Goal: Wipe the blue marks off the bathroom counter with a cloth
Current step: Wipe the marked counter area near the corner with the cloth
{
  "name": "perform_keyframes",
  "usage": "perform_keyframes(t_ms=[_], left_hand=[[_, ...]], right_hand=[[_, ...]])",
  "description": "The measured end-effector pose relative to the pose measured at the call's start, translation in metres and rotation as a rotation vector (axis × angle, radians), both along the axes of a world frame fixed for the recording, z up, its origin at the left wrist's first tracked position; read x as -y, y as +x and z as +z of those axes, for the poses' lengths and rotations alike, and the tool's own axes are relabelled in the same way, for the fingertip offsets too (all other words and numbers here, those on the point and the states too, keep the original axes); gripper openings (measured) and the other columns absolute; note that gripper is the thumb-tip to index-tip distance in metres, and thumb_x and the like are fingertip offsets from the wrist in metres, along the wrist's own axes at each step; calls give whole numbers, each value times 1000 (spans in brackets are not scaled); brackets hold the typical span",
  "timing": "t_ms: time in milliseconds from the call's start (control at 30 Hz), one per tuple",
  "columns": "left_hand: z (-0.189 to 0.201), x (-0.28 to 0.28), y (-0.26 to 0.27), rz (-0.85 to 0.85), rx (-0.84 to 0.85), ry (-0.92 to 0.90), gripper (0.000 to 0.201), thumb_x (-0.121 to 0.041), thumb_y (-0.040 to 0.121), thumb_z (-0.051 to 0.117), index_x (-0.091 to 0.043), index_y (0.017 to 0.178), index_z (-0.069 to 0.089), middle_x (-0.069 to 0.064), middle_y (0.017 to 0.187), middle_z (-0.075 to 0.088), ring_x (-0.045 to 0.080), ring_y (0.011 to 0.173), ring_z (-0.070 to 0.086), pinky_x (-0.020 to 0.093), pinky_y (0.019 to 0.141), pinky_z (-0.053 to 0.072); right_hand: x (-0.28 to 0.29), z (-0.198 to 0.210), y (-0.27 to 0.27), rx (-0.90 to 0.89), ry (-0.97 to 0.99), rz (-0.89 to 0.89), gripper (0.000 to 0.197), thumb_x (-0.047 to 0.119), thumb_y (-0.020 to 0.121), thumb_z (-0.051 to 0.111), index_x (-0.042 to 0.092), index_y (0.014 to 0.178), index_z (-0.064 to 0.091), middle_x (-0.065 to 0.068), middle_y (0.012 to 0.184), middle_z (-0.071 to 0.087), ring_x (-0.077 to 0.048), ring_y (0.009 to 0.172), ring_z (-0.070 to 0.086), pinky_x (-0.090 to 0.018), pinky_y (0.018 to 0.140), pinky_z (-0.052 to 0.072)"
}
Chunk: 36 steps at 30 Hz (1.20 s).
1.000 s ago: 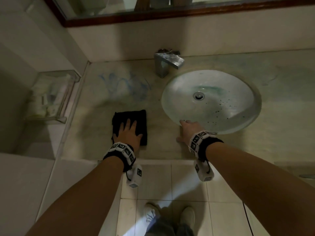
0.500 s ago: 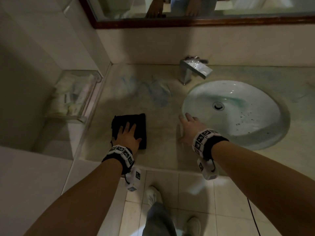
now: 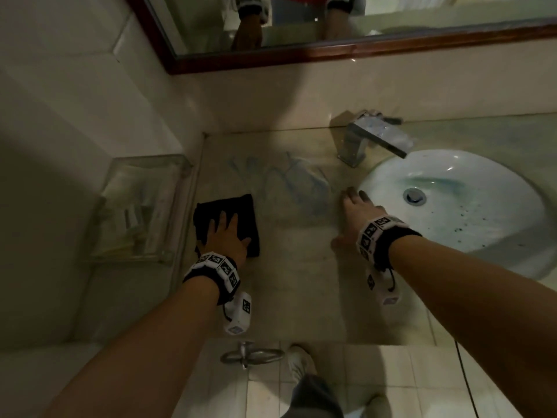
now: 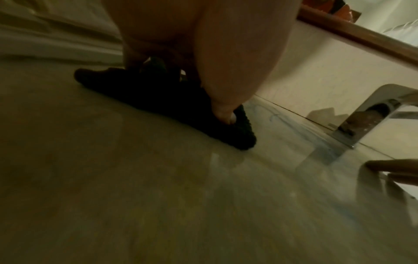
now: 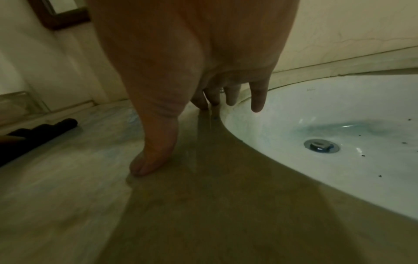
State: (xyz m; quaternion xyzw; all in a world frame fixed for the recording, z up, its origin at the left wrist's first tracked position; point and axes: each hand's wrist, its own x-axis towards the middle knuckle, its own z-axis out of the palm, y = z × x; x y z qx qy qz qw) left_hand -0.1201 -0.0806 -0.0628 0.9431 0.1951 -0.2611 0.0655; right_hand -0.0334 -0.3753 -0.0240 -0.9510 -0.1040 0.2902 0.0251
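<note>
A folded black cloth (image 3: 241,212) lies on the marble counter (image 3: 295,291) near its left end. My left hand (image 3: 224,236) lies flat on the cloth with straight fingers, pressing it down; the left wrist view shows the thumb (image 4: 226,107) on the cloth (image 4: 158,94). Blue marks (image 3: 298,182) are scrawled on the counter just beyond and right of the cloth, left of the tap. My right hand (image 3: 354,212) rests open on the counter beside the basin's left rim, its fingertips (image 5: 203,101) touching the surface at the edge of the marks.
A white sunken basin (image 3: 452,236) with a drain, blue tint and dark specks fills the right side. A chrome tap (image 3: 370,140) stands behind it. A clear tray (image 3: 141,206) of toiletries hangs on the left wall. A framed mirror (image 3: 331,52) runs above.
My head moved closer and left, so the counter sits further right in view. The right hand slid forward along the basin rim toward the marks. The left hand stays flat on the cloth.
</note>
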Motion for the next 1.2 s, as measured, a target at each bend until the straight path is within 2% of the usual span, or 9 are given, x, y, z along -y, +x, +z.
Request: perform_keyframes(t_ms=[133,433,667,767,933,1100,1200], left_hand=[[-4,-18,23,-38,9,-3,76,-57,95,39,-31,154,-2,-2,162,-10,27,149,-2,56,117,16],[-9,-38,53,-82,3,-29,77,-58,95,40,-33,154,-3,0,162,-11,30,148,-4,54,118,15],[-7,-43,69,-129,-15,-9,75,-55,96,41,-34,154,-2,1,162,-11,32,148,-3,56,116,17],[-8,-40,76,-137,-6,5,75,-55,96,40,-32,154,-1,4,162,-9,35,148,-2,55,116,18],[-2,0,82,-200,36,7,70,-55,97,37,-37,153,-1,-1,162,-9,32,148,-2,62,114,17],[11,83,85,-343,56,-15,67,-52,97,39,-40,153,4,-5,162,-10,28,149,-5,66,111,15],[9,109,83,-386,75,-9,66,-52,97,40,-41,152,6,-5,162,-8,27,149,-4,66,110,16]], right_hand=[[-4,-3,3,21,-35,21,132,65,58,80,14,155,7,-3,163,-1,-28,149,5,-49,118,23],[-7,-6,5,35,-76,32,133,66,56,80,14,155,7,-4,163,-3,-26,150,5,-49,118,21],[-6,-12,4,19,-43,-2,136,66,56,81,17,155,3,-2,163,-6,-26,150,5,-50,119,20],[-5,-13,4,10,-12,-13,136,62,57,83,16,155,0,-3,163,-8,-26,150,1,-49,120,15],[-4,-11,4,-19,22,-16,137,56,60,85,14,155,-4,-4,163,-12,-27,150,-3,-46,121,10],[-3,-12,4,-8,25,-7,138,59,59,84,14,155,-4,-3,163,-12,-27,150,-3,-47,121,12],[-3,-12,3,7,14,-1,137,61,58,82,15,155,-2,-3,163,-10,-26,150,-2,-48,121,13]])
